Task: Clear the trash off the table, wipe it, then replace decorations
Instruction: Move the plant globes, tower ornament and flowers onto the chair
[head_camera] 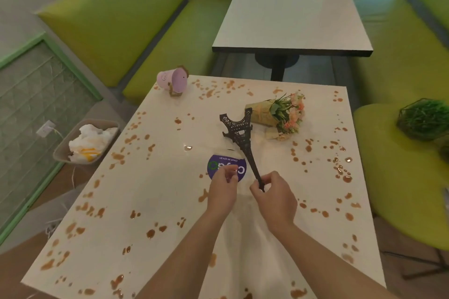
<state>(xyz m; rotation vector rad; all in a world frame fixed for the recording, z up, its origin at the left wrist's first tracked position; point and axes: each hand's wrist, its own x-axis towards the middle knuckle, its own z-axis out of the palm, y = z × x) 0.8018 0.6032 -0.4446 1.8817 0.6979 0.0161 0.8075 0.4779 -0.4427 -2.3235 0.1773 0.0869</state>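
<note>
Two hands meet over the middle of the tabletop (155,201). Fingers (263,181) of the right hand (274,199) pinch the thin spire of a dark lattice tower (239,136), a model of the Eiffel Tower; the left hand (222,189) sits just beside it, fingers curled in and tips together, though whether they pinch anything is too small to tell. Held this way, the tower slants with its long axis running from the spire near the person up and away to the left, its spread legs pointing toward the far edge and standing clear above the surface. Under the hands lies a round purple sticker (227,167) with white lettering. Just past the tower's legs a bouquet (279,114) wrapped in tan paper lies on its side, blossoms to the right. At the far left corner a pink bucket (171,80) is tipped over, mouth facing right. Brown splashes (340,172) dot the pale tabletop nearly everywhere, thickest along the edges. Left of it, on the floor, a bin (85,143) holds crumpled white paper. Green benches (116,22) run along both sides, with a wire-framed ball of grass (424,119) on the right-hand seat, and a second, longer table (291,14) stands beyond.
</note>
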